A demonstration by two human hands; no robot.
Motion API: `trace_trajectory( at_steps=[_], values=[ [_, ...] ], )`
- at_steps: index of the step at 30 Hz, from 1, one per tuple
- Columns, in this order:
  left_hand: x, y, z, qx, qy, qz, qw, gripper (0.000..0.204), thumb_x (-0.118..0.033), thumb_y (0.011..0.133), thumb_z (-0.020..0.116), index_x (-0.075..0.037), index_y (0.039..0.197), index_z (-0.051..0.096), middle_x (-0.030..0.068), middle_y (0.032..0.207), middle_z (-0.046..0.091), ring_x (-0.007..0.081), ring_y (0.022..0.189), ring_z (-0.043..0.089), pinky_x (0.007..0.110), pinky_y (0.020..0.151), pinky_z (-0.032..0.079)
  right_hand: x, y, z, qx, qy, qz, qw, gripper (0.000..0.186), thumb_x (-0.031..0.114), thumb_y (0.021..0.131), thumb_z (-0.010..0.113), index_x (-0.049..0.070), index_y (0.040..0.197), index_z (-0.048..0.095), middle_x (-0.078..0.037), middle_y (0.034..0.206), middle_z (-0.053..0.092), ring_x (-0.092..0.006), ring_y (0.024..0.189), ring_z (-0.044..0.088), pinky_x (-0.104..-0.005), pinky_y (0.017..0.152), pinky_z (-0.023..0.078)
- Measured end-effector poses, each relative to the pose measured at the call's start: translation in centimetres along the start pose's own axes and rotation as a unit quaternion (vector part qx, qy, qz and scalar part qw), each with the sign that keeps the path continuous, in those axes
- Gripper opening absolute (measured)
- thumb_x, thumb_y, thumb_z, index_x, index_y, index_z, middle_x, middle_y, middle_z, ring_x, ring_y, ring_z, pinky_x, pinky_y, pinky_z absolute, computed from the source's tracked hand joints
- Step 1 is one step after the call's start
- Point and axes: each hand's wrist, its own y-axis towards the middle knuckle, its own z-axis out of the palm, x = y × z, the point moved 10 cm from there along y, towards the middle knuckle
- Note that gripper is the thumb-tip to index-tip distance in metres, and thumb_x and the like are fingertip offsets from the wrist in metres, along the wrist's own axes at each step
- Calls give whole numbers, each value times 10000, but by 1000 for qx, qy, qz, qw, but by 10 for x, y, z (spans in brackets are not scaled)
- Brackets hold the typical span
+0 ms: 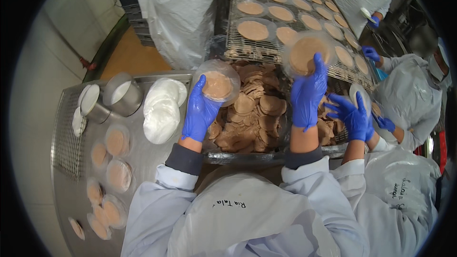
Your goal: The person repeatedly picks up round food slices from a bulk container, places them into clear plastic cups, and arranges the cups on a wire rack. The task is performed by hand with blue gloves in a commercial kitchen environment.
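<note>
My left hand [201, 112], in a blue glove, grips a small stack of clear round film sheets with a flat pinkish-brown meat patty [216, 84] on top. Thumb and palm close on its left edge. Farther right, my right hand [308, 93] is raised at the near end of the mesh conveyor. Its fingers are closed on another meat patty [304, 56] with a clear film disc, slightly blurred. Below and between both hands, a metal bin [247, 158] holds a heap of brown, folded patties [250, 119].
Rows of patties lie on the mesh conveyor [233, 43] ahead. On the steel table [138, 162] at left are white film discs [164, 107], metal cups [123, 96] and stacked patties [118, 173]. A co-worker's gloved hands [352, 116] work close to my right arm; others stand around the conveyor.
</note>
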Motion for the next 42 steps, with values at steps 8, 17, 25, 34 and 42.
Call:
trace_trajectory(
  at_steps=[8, 17, 25, 34, 42],
  values=[
    [-18, -9, 3, 12, 38, 20, 999, 511, -323, 882, 452, 2, 1258, 334, 197, 1268, 401, 338, 1146, 422, 492, 978, 331, -66, -29, 81, 259, -598, -148, 744, 446, 327, 807, 573, 29, 1134, 516, -124, 1132, 548, -299, 1119, 457, -458, 1016, 204],
    [12, 33, 33, 113, 146, 57, 981, 527, -349, 854, 514, 10, 1210, 368, 192, 1236, 417, 314, 1112, 449, 442, 953, 376, -124, -22, -61, 41, 63, 309, 948, 429, 378, 819, 519, 48, 1091, 505, -160, 1116, 543, -311, 1027, 520, -423, 782, 449],
    [72, 60, 72, 12, 36, 121, 992, 489, -172, 788, 630, 34, 1181, 428, 142, 1123, 531, 227, 999, 540, 327, 859, 441, -85, 42, -82, -17, 198, 271, 942, 487, 166, 821, 530, -19, 1239, 365, -207, 1294, 362, -349, 1187, 355, -490, 1011, 255],
    [-135, -148, -39, -95, 384, 292, 871, 499, -124, 807, 511, 56, 1245, 352, 209, 1214, 450, 295, 1073, 485, 353, 926, 389, -156, 27, -154, -85, 133, 300, 941, 448, 121, 872, 412, -74, 1263, 313, -194, 1305, 357, -318, 1209, 337, -407, 1041, 248],
    [-297, -378, -145, -462, 358, 468, 662, 484, -245, 837, 564, 44, 1193, 410, 190, 1130, 518, 251, 976, 549, 330, 813, 451, -220, 2, -85, -26, 159, 377, 912, 429, 125, 888, 374, -55, 1273, 314, -201, 1302, 371, -334, 1203, 360, -430, 1016, 302]
  ],
)
